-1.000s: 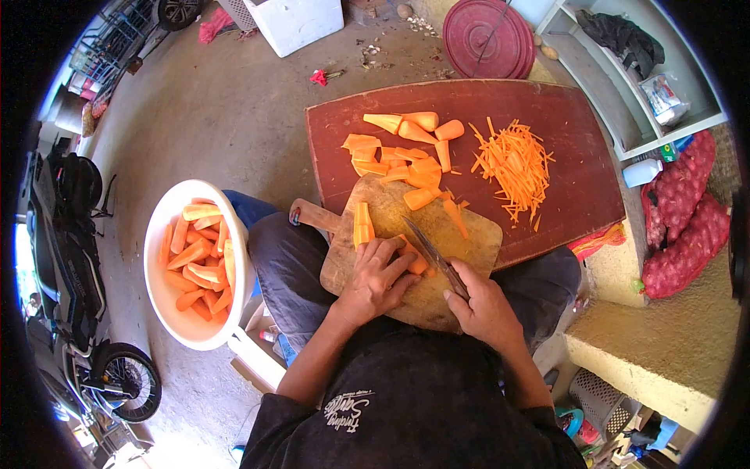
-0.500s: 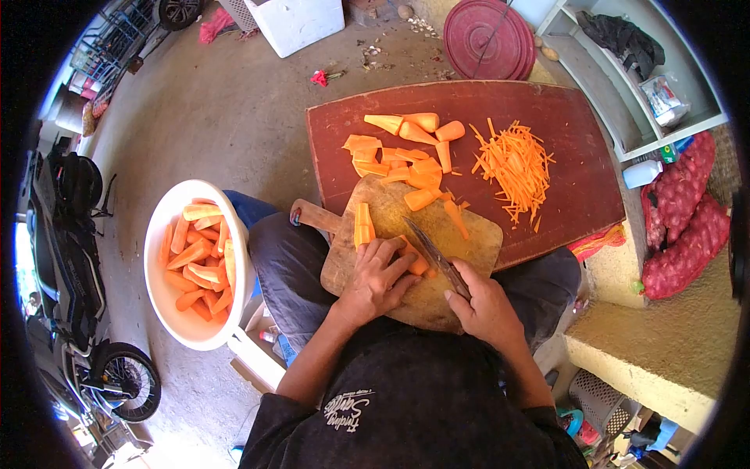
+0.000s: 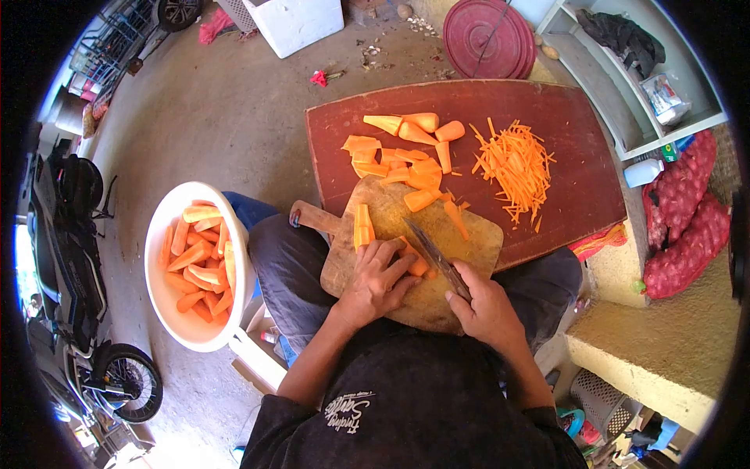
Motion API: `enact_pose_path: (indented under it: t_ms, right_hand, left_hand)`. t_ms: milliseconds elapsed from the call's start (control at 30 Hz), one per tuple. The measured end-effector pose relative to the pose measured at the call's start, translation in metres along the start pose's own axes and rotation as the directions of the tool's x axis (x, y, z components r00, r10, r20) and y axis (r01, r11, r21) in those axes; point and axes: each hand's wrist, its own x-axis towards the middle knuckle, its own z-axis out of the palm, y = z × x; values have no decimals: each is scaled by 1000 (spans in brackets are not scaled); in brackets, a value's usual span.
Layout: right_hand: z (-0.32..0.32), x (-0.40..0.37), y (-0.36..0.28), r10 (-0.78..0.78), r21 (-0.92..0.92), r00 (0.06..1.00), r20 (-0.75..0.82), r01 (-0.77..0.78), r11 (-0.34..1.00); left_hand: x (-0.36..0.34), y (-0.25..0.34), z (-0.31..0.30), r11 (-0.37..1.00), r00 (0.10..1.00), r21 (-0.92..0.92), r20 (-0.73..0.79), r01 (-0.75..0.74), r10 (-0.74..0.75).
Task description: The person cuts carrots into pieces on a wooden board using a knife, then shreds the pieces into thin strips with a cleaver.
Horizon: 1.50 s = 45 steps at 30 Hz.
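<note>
A wooden cutting board (image 3: 375, 195) rests on my lap, its handle pointing left. With curled fingers, my left hand (image 3: 376, 277) presses a carrot piece (image 3: 419, 264) onto the board. Another carrot piece (image 3: 363, 227) lies just beyond those fingers. My right hand (image 3: 483, 301) grips a knife (image 3: 437, 258), whose blade slants up and left beside the held carrot. Past the board, peeled carrot chunks (image 3: 422, 176) lie heaped on the red-brown table (image 3: 570, 117). To their right is a pile of carrot sticks (image 3: 513, 168).
At my left stands a white tub (image 3: 160, 305) full of carrots. Red mesh sacks (image 3: 683, 227) lie on the right by a yellow step (image 3: 664, 352). A grey shelf (image 3: 594, 78) and a round maroon lid (image 3: 488, 39) are at the back. A motorcycle (image 3: 74, 258) is far left.
</note>
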Motion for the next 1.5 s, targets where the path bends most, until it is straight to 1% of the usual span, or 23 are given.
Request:
enact_pose_path:
  t_ms: [133, 333, 633, 667, 767, 867, 900, 967, 1000, 1100, 1200, 1300, 1400, 1500]
  right_hand:
    - [0, 0, -2, -22, -3, 1000, -7, 22, 1000]
    - [-1, 0, -5, 27, 21, 1000, 10, -27, 999]
    - [7, -2, -7, -56, -2, 998, 20, 56, 998]
    - [5, -3, -12, -48, 36, 997, 56, 46, 998]
    - [4, -1, -14, 24, 51, 993, 112, -29, 998]
    - [5, 0, -9, -33, 74, 998, 58, 29, 997]
    - [5, 2, -10, -47, 84, 998, 39, 44, 996]
    - [2, 3, -16, -36, 102, 998, 50, 30, 994]
    - [0, 2, -18, -26, 111, 998, 56, 19, 994]
    - [2, 4, -13, -72, 92, 997, 39, 69, 993]
    - [3, 3, -11, -55, 107, 998, 41, 50, 993]
    - [1, 2, -13, -35, 74, 998, 48, 31, 997]
    - [-2, 2, -20, 49, 70, 995, 86, -55, 996]
    - [4, 3, -4, -84, 105, 996, 29, 81, 991]
  left_hand:
    - [1, 1, -1, 1000, 1000, 6, 1, 2, -2]
    - [0, 0, 0, 1000, 1000, 22, 2, -1, 1]
    - [-1, -3, 3, 1000, 999, 2, -21, -28, 28]
    - [-1, -3, 2, 1000, 999, 6, -23, -26, 26]
    - [-2, -4, 3, 1000, 999, 0, -39, -29, 29]
    - [-3, -5, 5, 999, 997, -2, -68, -38, 38]
    - [-3, -5, 3, 1000, 998, -10, -51, -26, 26]
    - [-4, -4, 1, 999, 1000, -35, -8, -2, 2]
    - [-4, -4, 1, 999, 1000, -35, -19, -20, 19]
    - [-4, -5, 2, 999, 999, -23, -26, -24, 23]
    - [-4, -3, 0, 999, 1000, -34, -22, -9, 8]
    - [-3, -3, 0, 998, 1000, -58, -11, -5, 5]
    - [-1, 0, -3, 998, 1000, -61, -10, 15, -16]
    - [-1, 0, 1, 998, 999, -60, -38, 8, -10]
